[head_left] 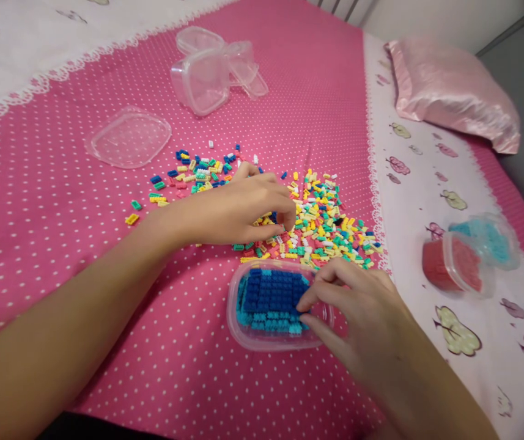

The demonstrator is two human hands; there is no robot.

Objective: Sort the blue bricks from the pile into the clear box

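A clear plastic tub (234, 330) holds rows of toy building bricks: a dark blue layer (273, 290) lies on top of light blue bricks (262, 322). My right hand (357, 311) reaches over the tub's right side, its thumb and index finger pinched at the edge of the dark blue bricks. Behind the tub spreads a loose pile of small bricks (319, 220) in yellow, green, white, pink and blue. Above the pile's middle is my left hand (257, 205), palm down with bent fingers, thumb and index tip close together; whatever they grip is hidden.
A clear lid (128, 139) lies on the pink dotted bedspread (60, 201) at left. Several empty clear tubs (206, 79) and lids stand behind the pile. To the right are a tub of red bricks (445, 266) and one of light blue bricks (495, 241). A pink pillow (457, 91) lies beyond.
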